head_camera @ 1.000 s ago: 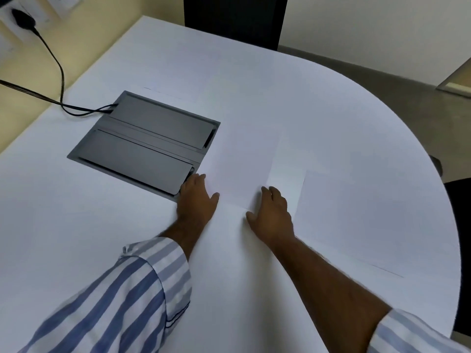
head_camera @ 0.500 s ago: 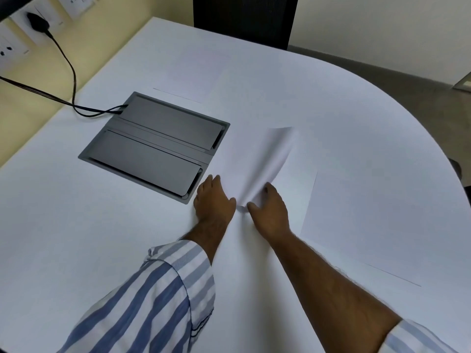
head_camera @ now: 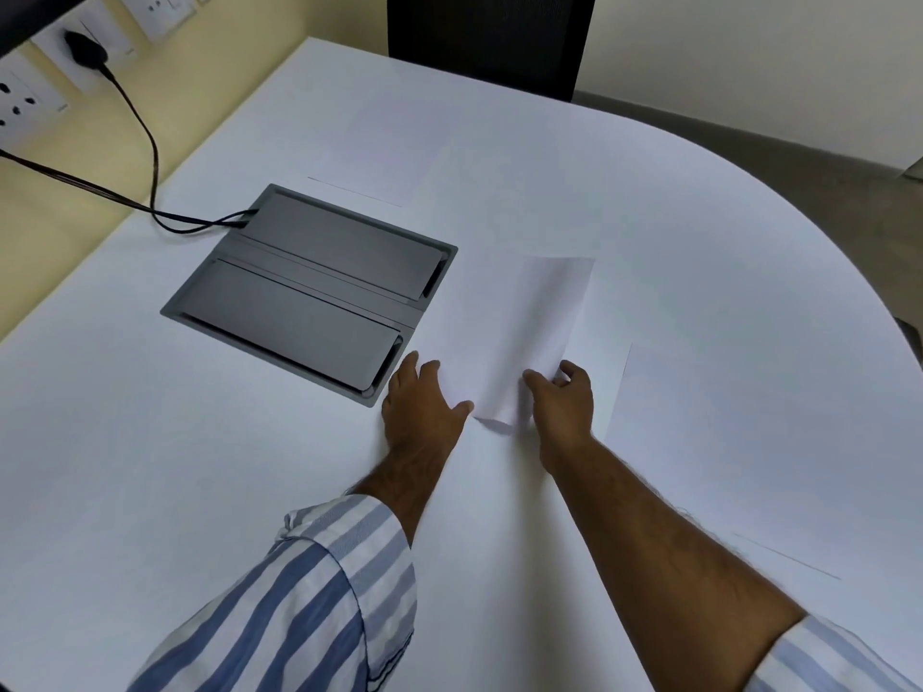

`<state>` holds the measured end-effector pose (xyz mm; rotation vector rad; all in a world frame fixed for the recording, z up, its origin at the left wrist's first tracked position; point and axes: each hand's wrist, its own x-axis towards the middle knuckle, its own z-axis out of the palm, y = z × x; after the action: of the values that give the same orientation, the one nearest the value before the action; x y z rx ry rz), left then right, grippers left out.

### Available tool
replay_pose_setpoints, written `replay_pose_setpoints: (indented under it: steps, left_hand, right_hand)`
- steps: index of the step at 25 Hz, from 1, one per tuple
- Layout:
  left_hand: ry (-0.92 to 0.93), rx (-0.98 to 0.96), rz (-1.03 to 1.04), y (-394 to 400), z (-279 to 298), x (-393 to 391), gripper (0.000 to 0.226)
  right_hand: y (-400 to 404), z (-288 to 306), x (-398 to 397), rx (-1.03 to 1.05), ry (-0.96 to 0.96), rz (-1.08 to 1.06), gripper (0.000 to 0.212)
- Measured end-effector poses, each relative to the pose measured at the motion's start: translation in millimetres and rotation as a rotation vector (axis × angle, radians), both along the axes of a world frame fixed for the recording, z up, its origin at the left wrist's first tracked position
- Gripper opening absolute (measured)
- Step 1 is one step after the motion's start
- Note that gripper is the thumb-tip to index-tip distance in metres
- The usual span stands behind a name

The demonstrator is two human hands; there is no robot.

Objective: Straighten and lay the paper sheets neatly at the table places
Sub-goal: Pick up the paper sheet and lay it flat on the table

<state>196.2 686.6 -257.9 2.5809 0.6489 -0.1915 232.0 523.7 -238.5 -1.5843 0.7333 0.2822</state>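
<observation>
Since half a second ago the right hand point(head_camera: 562, 407) has lifted the middle paper sheet point(head_camera: 519, 337) higher, curling its right edge up at frame centre; it pinches the near right corner. The left hand point(head_camera: 424, 407) lies flat with fingers spread, pressing the sheet's left edge just beside the grey cable box point(head_camera: 309, 292). The white tabletop point(head_camera: 699, 242) curves away at right with bare room beyond. One sheet point(head_camera: 749, 442) lies flat at right, another point(head_camera: 384, 147) at upper centre.

One head-worn wide-angle view looks forward and down, close over the white table point(head_camera: 150, 467).
</observation>
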Motion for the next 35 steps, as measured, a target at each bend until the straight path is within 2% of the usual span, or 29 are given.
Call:
replay_pose_setpoints:
  steps: [3,6,9,12,14,15,17,20,23,29,35]
  left_hand:
    - [0.023,-0.015,0.045,-5.0,4.9,5.2,0.088]
    - [0.042,-0.04,0.061,-7.0,11.2,12.5,0.094]
    - [-0.002,-0.135,0.149,-2.7,12.1,17.6,0.096]
    - [-0.133,-0.462,0.371,6.5,9.6,20.9,0.091]
    - [-0.179,-0.704,0.507,13.3,10.3,20.6,0.071]
    - [-0.175,-0.75,0.516,16.6,10.8,19.7,0.053]
    - [-0.162,-0.727,0.456,20.9,13.7,15.2,0.027]
    - [-0.227,-0.657,0.361,21.5,23.7,4.9,0.032]
    - [-0.331,-0.696,0.362,20.3,40.0,-11.9,0.034]
    - [-0.426,-0.856,0.501,24.6,79.9,-57.6,0.028]
    - [-0.498,-0.985,0.617,31.3,120.7,-121.3,0.026]
  right_hand:
    - [-10.0,-8.4,2.6,0.017,0.029,0.016,0.024]
    - [-11.3,-11.6,2.0,0.011,0.041,0.054,0.01]
    - [-7.6,-11.3,1.1,0.025,0.058,0.084,0.022]
    - [-10.1,-11.4,-0.5,0.041,0.082,0.084,0.022]
    - [-12.9,-12.0,-2.7,0.05,0.099,0.08,0.024]
    - [-13.7,-11.5,-4.2,0.047,0.102,0.085,0.024]
    - [-14.4,-8.3,-8.5,0.03,0.098,0.094,0.023]
    - [-16.5,-0.4,-16.0,-0.094,0.062,0.084,0.017]
    - [-18.0,19.3,-27.3,-0.152,0.022,0.096,0.018]
    - [-18.3,66.2,-63.7,0.036,-0.008,0.058,0.036]
    - [-18.0,100.1,-120.5,0.192,-0.007,0.078,0.023]
